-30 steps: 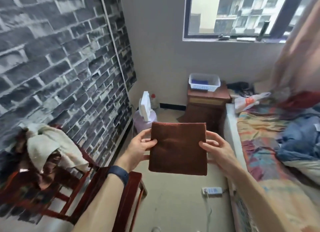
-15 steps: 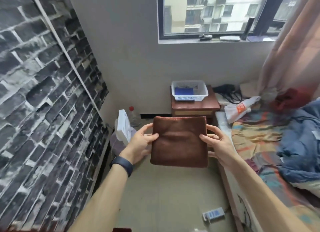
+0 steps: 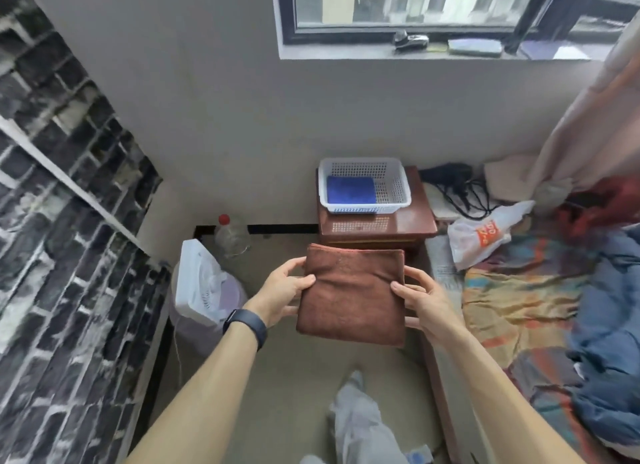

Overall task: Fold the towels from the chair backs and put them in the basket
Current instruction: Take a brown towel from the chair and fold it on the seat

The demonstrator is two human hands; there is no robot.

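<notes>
A folded brown towel [image 3: 353, 294] is held flat in front of me, in the air above the floor. My left hand [image 3: 285, 292] grips its left edge, thumb on top. My right hand [image 3: 420, 295] grips its right edge the same way. Beyond the towel, a white plastic basket [image 3: 391, 186] stands on a small brown bedside cabinet [image 3: 415, 221]. A folded blue towel [image 3: 351, 190] lies in the basket's left half. The chairs are out of view.
A white fan [image 3: 199, 287] and a clear bottle [image 3: 230, 236] stand on the floor to the left. A bed with colourful bedding [image 3: 540, 307] fills the right side. My leg in a light trouser [image 3: 360, 425] shows below.
I have walked towards the cabinet with the brown towel held in both hands. The chair with towels has left the view, and the basket is much closer.
</notes>
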